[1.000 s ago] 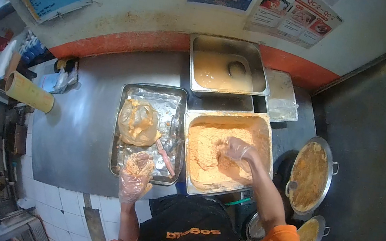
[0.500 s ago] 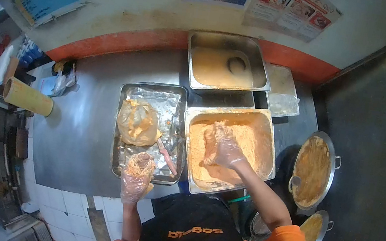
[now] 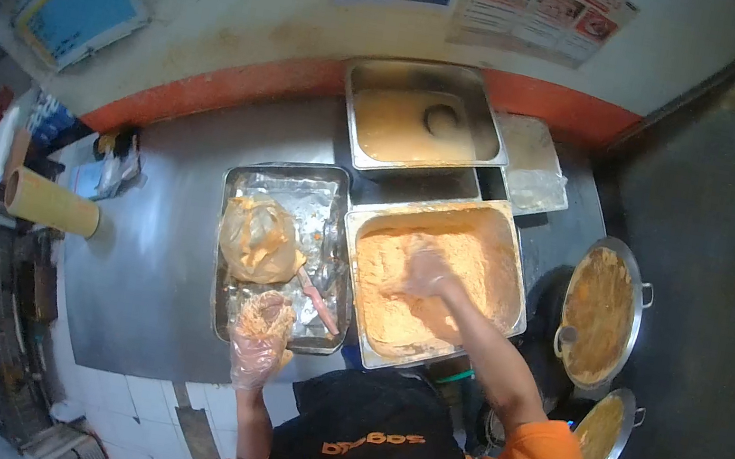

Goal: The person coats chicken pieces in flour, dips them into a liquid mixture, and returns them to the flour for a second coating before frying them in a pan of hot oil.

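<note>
My left hand (image 3: 257, 347), in a clear plastic glove, hangs over the near edge of a metal tray (image 3: 236, 199). Thick, flaky breading cakes its fingers, so whether they hold a piece is hidden. On that tray are a clear plastic bag (image 3: 258, 236) smeared with orange-yellow matter and a knife with a pink handle (image 3: 321, 309). My right hand (image 3: 426, 272), also gloved, is inside a deep metal pan (image 3: 515, 296), over the orange-tinted breading flour (image 3: 383, 314). Motion smears its fingers, and I cannot make out anything in them.
Behind the flour stands a pan of cloudy liquid (image 3: 412, 131) with a dark curved thing in it. Two woks of oil (image 3: 602, 315) stand at the right. A yellow cylinder (image 3: 54, 204) stands at the left end of the steel table (image 3: 151, 291). A clear-covered box (image 3: 532, 164) sits back right.
My right hand has shifted slightly up within the flour pan and is now blurred. My left hand stays over the tray's near edge. The view has tilted a little.
</note>
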### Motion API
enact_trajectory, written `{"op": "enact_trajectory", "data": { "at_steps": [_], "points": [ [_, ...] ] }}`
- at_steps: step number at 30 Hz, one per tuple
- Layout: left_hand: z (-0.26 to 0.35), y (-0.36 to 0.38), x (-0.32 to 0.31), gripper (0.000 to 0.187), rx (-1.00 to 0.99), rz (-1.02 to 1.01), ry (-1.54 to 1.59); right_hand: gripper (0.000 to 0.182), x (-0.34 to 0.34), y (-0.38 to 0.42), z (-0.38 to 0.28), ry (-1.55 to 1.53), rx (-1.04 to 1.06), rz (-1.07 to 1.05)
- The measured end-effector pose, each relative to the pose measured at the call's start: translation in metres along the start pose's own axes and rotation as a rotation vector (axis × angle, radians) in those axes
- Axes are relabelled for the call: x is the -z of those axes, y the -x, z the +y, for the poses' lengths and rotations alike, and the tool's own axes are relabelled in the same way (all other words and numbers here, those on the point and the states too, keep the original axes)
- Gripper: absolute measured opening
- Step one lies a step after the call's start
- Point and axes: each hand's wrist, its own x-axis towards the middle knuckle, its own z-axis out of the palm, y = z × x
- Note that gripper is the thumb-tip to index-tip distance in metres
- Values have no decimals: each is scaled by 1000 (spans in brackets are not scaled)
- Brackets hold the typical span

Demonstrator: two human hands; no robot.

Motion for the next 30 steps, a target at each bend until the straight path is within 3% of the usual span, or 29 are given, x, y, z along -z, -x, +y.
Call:
{"op": "enact_trajectory", "data": {
  "at_steps": [2, 5, 8, 9, 11, 13, 15, 18, 19, 22, 24, 26, 28, 30],
  "points": [
    [0, -1, -2, 37, -4, -9, 11, 45, -35, -2, -15, 80, -43, 30],
    [0, 1, -1, 36, 7, -14, -16, 58, 18, 21, -45, -151, -223, 25],
    [2, 1, 3, 36, 15, -19, -10, 68, 35, 28, -42, -82, -345, 272],
    [2, 1, 3, 35, 19, -21, 3, 71, 41, 36, -43, 130, -313, 176],
    [3, 1, 2, 35, -20, -16, -13, 68, 36, 61, -46, 250, -4, 312],
    [1, 2, 2, 35, -35, -15, -26, 65, 35, 72, -33, 248, 42, 149],
    [-4, 0, 3, 34, -33, -8, -32, 60, 28, 62, -1, 124, -169, -303],
    [3, -2, 0, 35, 48, -26, 12, 41, -18, 56, 36, -70, -63, -313],
    [3, -2, 1, 35, 32, -30, -5, 39, 4, 58, 14, -80, -177, -372],
    [3, -1, 2, 35, -5, -29, -20, 52, 61, 42, 18, -222, -21, -380],
    [9, 1, 3, 36, -10, -28, 1, 62, 47, 18, 20, 78, 371, 95],
    [13, 2, 2, 35, -15, -39, 21, 70, 26, 7, 9, 243, 453, 189],
    [14, 3, 2, 34, -55, -45, -67, 71, 2, 13, -16, 221, 300, -41],
    [13, 2, 8, 33, -136, -30, -271, 68, -12, 15, -20, 129, 224, -77]
  ]
}}
